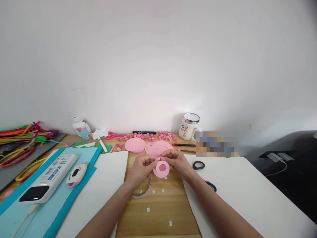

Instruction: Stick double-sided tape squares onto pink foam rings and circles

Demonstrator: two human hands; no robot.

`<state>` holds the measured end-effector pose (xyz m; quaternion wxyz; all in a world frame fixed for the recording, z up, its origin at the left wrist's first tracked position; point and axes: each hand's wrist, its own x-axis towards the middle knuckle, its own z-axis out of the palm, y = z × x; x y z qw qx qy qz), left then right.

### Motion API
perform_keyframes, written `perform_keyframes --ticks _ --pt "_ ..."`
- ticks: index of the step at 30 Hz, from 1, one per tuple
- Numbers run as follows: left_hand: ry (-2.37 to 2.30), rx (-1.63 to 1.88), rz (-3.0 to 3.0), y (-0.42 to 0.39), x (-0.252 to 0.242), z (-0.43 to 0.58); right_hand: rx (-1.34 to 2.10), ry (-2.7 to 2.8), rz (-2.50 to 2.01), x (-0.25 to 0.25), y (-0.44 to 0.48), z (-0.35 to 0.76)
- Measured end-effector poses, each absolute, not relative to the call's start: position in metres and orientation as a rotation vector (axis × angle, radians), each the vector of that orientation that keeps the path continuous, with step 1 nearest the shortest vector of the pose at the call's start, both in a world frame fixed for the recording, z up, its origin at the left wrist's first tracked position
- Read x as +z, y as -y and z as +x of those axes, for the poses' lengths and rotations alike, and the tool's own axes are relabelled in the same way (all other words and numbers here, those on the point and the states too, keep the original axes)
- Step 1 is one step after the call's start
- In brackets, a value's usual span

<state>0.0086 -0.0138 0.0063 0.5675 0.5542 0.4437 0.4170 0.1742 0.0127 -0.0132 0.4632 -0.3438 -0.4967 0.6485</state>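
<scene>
1. Both grips — left hand (141,168) and right hand (180,162) — pinch the pink paper ring (162,174), short of the back edge of the counter (158,218).
2. Many curled pink pieces (145,136) along that edge look finished.
3. Flat pink discs (134,144) beside them seem uncurled.

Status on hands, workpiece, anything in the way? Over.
Left hand, right hand: both pinching pink paper ring. Grey hoop, pale scraps on tabletop close by.

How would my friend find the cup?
Find the wooden table's back edge, by the wall. Just right of the small pink rolls stands a white mug. Unlike the white bottle farther left, it has a handle and a shiny silver rim.
</scene>
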Motion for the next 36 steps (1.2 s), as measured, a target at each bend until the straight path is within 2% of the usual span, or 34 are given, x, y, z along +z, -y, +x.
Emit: perform_keyframes --ticks 36 --pt "-1.096 0.999 1.271 0.0132 0.0094 0.0101 1.572 1.242 -0.825 -0.0142 -0.0131 0.1731"
